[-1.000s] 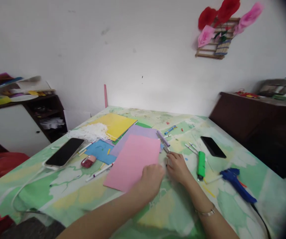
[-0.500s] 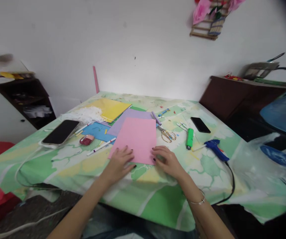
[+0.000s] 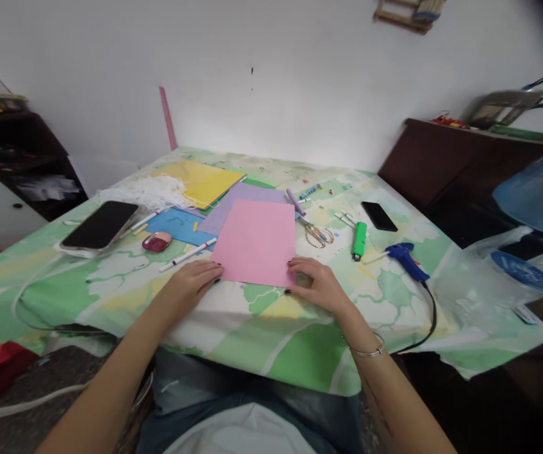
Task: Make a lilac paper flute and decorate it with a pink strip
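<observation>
The blue mark on the clear plastic bag [image 3: 482, 284] at the right is too blurred to read, and so is any print on the white pens [image 3: 188, 255].

Half a second ago the left hand [image 3: 190, 284] lay spread over the near part of the pink sheet [image 3: 256, 243]; now it has slid outward to the near left corner. The right hand [image 3: 316, 285] has stayed by the near right corner. The scissors [image 3: 317, 234], which the right hand was touching a second ago, now lie free just beyond the sheet's right edge. The view has tipped down and shows more of the lap.

The left hand comes in palm down, fingers together, their tips at the corner; whether thumb and fingers pinch the paper cannot be told. The right hand is loosely curved and unclenched, fingertips on the right edge and thumb apart from them, by the near edge.

The pink sheet lies flat on the tabletop [image 3: 299, 353], partly over the purple sheet [image 3: 233, 205]. The green lighter [image 3: 359, 241] and blue glue gun [image 3: 408, 261] are to the right, and the red-and-pink case [image 3: 157, 241] is to the left.
</observation>
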A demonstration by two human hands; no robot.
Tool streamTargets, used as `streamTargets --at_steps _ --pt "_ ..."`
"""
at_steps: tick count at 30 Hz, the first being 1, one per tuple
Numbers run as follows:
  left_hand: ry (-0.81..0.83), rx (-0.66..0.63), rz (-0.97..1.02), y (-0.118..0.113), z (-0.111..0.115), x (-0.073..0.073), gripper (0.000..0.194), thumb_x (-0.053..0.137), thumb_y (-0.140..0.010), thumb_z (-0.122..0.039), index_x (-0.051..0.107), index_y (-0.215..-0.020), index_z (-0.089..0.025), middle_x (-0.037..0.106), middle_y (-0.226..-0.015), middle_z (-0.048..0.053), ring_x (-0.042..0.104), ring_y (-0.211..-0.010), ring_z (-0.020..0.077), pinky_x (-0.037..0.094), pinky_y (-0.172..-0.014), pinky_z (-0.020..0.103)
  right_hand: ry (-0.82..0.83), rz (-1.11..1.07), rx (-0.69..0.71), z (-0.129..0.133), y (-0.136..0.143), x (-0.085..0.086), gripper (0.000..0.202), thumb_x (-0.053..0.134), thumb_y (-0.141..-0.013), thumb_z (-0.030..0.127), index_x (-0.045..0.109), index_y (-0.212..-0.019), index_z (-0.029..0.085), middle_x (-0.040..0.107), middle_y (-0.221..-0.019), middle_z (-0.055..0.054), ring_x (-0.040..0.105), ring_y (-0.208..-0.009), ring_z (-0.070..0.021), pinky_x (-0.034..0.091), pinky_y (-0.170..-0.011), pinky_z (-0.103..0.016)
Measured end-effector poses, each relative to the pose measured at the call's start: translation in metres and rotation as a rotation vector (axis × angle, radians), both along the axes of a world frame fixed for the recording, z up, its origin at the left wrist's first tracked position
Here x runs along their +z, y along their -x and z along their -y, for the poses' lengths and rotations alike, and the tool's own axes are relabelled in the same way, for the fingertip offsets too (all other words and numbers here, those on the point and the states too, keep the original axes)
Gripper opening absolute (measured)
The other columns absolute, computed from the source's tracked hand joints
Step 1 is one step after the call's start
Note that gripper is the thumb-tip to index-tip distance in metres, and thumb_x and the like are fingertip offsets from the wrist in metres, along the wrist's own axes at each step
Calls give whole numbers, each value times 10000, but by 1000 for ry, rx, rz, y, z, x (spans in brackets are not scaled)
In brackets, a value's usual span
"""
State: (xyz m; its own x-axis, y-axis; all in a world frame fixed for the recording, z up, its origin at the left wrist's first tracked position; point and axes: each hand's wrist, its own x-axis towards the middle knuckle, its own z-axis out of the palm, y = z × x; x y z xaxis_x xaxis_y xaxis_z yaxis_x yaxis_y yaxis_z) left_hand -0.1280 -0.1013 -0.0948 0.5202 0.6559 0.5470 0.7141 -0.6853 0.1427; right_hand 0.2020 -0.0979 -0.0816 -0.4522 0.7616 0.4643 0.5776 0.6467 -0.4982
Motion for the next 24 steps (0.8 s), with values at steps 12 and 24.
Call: streamTargets --at_steps 12,24 --pt "-49 4 -224 -9 -5 7 224 388 -916 -138 610 -947 -135 636 -925 109 583 -906 226 473 -843 378 -178 28 56 5 5 2 195 616 -818 268 663 -1001 219 712 -991 -74 604 -1035 -233 482 -917 -449" --pt "-12 -61 -193 -35 -2 10 207 380 -919 -143 580 -870 -149 604 -821 82 574 -821 187 469 -776 321 -193 112 22 2 13 -2 202 497 -900 212 678 -987 226 709 -922 -69 560 -928 -221 476 -816 -402"
